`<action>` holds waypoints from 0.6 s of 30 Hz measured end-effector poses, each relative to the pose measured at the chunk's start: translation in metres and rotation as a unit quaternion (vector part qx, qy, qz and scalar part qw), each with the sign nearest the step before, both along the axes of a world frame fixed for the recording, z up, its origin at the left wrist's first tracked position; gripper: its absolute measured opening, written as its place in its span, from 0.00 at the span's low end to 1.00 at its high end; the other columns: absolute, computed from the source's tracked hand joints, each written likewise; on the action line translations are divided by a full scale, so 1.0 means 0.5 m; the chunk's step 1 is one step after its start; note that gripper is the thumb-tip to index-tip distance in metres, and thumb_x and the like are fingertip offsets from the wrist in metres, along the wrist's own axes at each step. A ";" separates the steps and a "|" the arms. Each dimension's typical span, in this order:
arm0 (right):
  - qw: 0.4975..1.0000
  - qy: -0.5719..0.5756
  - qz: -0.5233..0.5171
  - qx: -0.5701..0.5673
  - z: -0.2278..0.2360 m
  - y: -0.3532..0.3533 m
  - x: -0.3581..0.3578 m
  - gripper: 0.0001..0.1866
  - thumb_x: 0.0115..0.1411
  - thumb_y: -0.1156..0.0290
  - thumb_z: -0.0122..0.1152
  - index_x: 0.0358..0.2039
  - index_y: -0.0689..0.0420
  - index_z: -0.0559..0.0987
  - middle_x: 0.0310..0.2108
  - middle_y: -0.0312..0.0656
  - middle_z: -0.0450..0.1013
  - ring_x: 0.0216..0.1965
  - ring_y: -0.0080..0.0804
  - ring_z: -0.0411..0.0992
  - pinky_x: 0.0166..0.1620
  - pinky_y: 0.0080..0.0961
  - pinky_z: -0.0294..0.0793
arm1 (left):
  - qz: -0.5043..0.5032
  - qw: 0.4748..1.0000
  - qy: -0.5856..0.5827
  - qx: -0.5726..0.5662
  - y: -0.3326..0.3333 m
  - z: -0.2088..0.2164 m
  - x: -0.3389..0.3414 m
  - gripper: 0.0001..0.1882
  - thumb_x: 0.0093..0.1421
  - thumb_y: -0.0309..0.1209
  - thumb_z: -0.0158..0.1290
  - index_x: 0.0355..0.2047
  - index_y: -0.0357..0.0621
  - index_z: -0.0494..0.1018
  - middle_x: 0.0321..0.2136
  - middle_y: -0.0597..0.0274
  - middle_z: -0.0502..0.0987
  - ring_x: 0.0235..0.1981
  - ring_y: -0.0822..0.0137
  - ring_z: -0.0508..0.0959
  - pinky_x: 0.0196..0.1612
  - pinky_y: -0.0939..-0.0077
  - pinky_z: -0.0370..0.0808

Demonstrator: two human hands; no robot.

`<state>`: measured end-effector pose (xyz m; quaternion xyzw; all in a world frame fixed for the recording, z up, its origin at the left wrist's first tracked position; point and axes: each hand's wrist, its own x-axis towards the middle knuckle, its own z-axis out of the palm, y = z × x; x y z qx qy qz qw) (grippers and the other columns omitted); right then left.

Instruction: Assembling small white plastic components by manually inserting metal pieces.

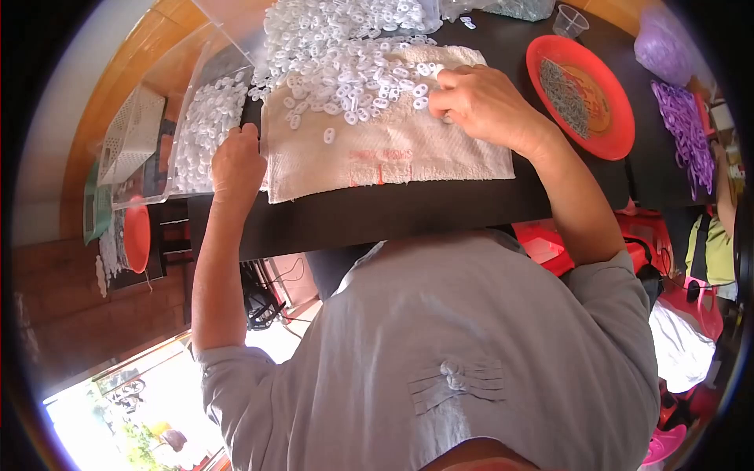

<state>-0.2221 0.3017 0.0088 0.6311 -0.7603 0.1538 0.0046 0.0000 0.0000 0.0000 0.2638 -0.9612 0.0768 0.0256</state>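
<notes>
Small white oval plastic pieces with two holes (361, 82) lie heaped across the far half of a beige cloth (463, 161) on the dark table. Over the cloth's right side is my right hand (483, 106), its fingers curled and drawn together beside the nearest pieces; what they hold, if anything, is hidden. My left hand (238, 163) is closed at the cloth's left edge, next to a clear plastic bin (179, 149) with more white pieces inside. Whether something sits between its fingertips I cannot make out. A single white piece (329, 136) lies apart on the cloth.
To the right, a red round tray (620, 129) bears a pile of thin grey metal parts (565, 94). Beyond it stand a clear cup (571, 21), a purple bag (664, 47) and purple strips (687, 129). A white perforated basket (133, 133) is at far left. Another person's arm (724, 184) shows at the right.
</notes>
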 end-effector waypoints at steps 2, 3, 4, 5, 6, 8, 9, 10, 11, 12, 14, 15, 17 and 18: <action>1.000 0.024 0.014 -0.007 -0.004 0.000 -0.003 0.05 0.48 0.77 0.59 0.26 0.52 0.77 0.30 0.38 0.68 0.39 0.38 0.71 0.41 0.37 0.68 | -0.022 0.999 0.028 0.011 -0.001 0.000 0.001 0.09 0.52 0.22 0.47 0.34 0.42 0.71 0.35 0.48 0.75 0.37 0.43 0.76 0.41 0.53 0.73; 1.000 0.023 0.016 -0.009 -0.007 0.000 0.000 0.05 0.48 0.77 0.59 0.26 0.52 0.77 0.30 0.38 0.68 0.39 0.38 0.71 0.41 0.37 0.68 | -0.020 0.999 0.026 0.010 0.001 0.004 0.002 0.09 0.52 0.22 0.47 0.34 0.42 0.71 0.35 0.48 0.75 0.37 0.43 0.76 0.41 0.53 0.73; 0.999 0.040 0.018 -0.031 -0.009 0.001 0.004 0.04 0.48 0.77 0.59 0.25 0.52 0.76 0.30 0.38 0.68 0.39 0.38 0.71 0.41 0.37 0.68 | -0.018 0.999 0.037 0.022 0.004 0.011 0.002 0.09 0.50 0.21 0.48 0.33 0.41 0.72 0.33 0.48 0.76 0.38 0.45 0.76 0.40 0.55 0.72; 0.997 0.058 0.020 -0.053 -0.010 0.002 0.008 0.04 0.48 0.77 0.58 0.25 0.53 0.76 0.30 0.37 0.68 0.39 0.38 0.71 0.41 0.37 0.68 | -0.016 0.998 0.048 0.034 0.005 0.018 0.003 0.10 0.48 0.20 0.49 0.32 0.40 0.72 0.32 0.49 0.77 0.38 0.46 0.76 0.39 0.57 0.72; 0.997 0.057 0.021 -0.054 -0.009 0.003 0.010 0.04 0.48 0.77 0.58 0.25 0.53 0.76 0.30 0.37 0.68 0.39 0.38 0.71 0.41 0.37 0.68 | -0.014 0.998 0.047 0.033 0.005 0.024 0.004 0.10 0.48 0.20 0.49 0.32 0.40 0.72 0.32 0.49 0.77 0.38 0.46 0.76 0.39 0.57 0.72; 0.998 0.047 0.006 -0.050 -0.006 0.006 0.012 0.04 0.49 0.78 0.58 0.25 0.53 0.76 0.30 0.37 0.68 0.40 0.38 0.71 0.42 0.37 0.68 | -0.031 0.994 0.063 0.083 0.006 0.032 0.007 0.11 0.45 0.19 0.51 0.32 0.39 0.73 0.27 0.50 0.77 0.34 0.48 0.77 0.38 0.61 0.72; 0.998 0.047 0.006 -0.052 -0.006 0.005 0.011 0.04 0.49 0.78 0.58 0.25 0.53 0.76 0.30 0.37 0.68 0.40 0.38 0.71 0.42 0.37 0.68 | -0.031 0.994 0.063 0.082 0.002 0.032 0.010 0.11 0.45 0.19 0.51 0.32 0.39 0.73 0.27 0.50 0.77 0.34 0.48 0.77 0.38 0.61 0.72; 0.997 0.051 0.010 -0.052 -0.007 0.004 0.009 0.04 0.49 0.78 0.58 0.26 0.53 0.76 0.31 0.37 0.68 0.39 0.38 0.71 0.41 0.37 0.68 | -0.037 0.990 0.089 0.101 -0.005 0.029 0.014 0.11 0.45 0.19 0.53 0.31 0.38 0.74 0.25 0.53 0.77 0.29 0.54 0.77 0.34 0.64 0.73; 0.997 0.055 0.014 -0.052 -0.007 0.002 0.008 0.04 0.49 0.78 0.58 0.26 0.53 0.76 0.31 0.37 0.68 0.39 0.38 0.71 0.41 0.37 0.69 | -0.043 0.985 0.116 0.121 -0.008 0.029 0.016 0.10 0.45 0.19 0.54 0.31 0.38 0.75 0.22 0.56 0.77 0.25 0.59 0.77 0.30 0.68 0.73; 0.997 0.056 0.013 -0.051 -0.008 0.000 0.005 0.04 0.49 0.78 0.58 0.26 0.53 0.76 0.31 0.37 0.68 0.39 0.38 0.71 0.41 0.37 0.69 | -0.045 0.985 0.117 0.121 -0.002 0.033 0.012 0.10 0.45 0.19 0.54 0.31 0.38 0.75 0.22 0.56 0.77 0.25 0.59 0.77 0.30 0.68 0.73; 0.996 0.023 0.023 -0.083 -0.008 -0.003 0.000 0.05 0.48 0.79 0.58 0.27 0.55 0.75 0.30 0.38 0.68 0.35 0.39 0.71 0.38 0.37 0.70 | -0.029 0.924 0.244 0.295 0.019 0.038 -0.003 0.09 0.48 0.20 0.56 0.31 0.39 0.75 0.22 0.64 0.76 0.21 0.74 0.74 0.22 0.79 0.70; 0.996 0.025 0.024 -0.081 -0.005 -0.003 0.000 0.05 0.48 0.79 0.58 0.27 0.55 0.75 0.30 0.38 0.68 0.35 0.39 0.71 0.38 0.37 0.70 | -0.028 0.922 0.246 0.297 0.050 0.053 -0.016 0.09 0.48 0.20 0.56 0.31 0.39 0.75 0.22 0.64 0.76 0.21 0.74 0.74 0.22 0.79 0.70; 0.981 -0.028 0.024 -0.193 0.002 -0.009 0.000 0.06 0.50 0.82 0.57 0.29 0.57 0.74 0.28 0.38 0.70 0.31 0.34 0.72 0.36 0.28 0.71 | -0.017 0.791 0.281 0.543 0.130 0.084 -0.054 0.08 0.46 0.21 0.57 0.30 0.38 0.76 0.20 0.68 0.75 0.23 0.78 0.73 0.26 0.81 0.70; 0.981 -0.023 0.027 -0.192 0.007 -0.012 0.001 0.06 0.50 0.82 0.57 0.29 0.57 0.74 0.28 0.38 0.70 0.31 0.34 0.72 0.36 0.28 0.71 | -0.041 0.786 0.279 0.550 0.155 0.078 -0.068 0.08 0.48 0.21 0.58 0.30 0.39 0.76 0.20 0.69 0.75 0.21 0.79 0.72 0.22 0.84 0.68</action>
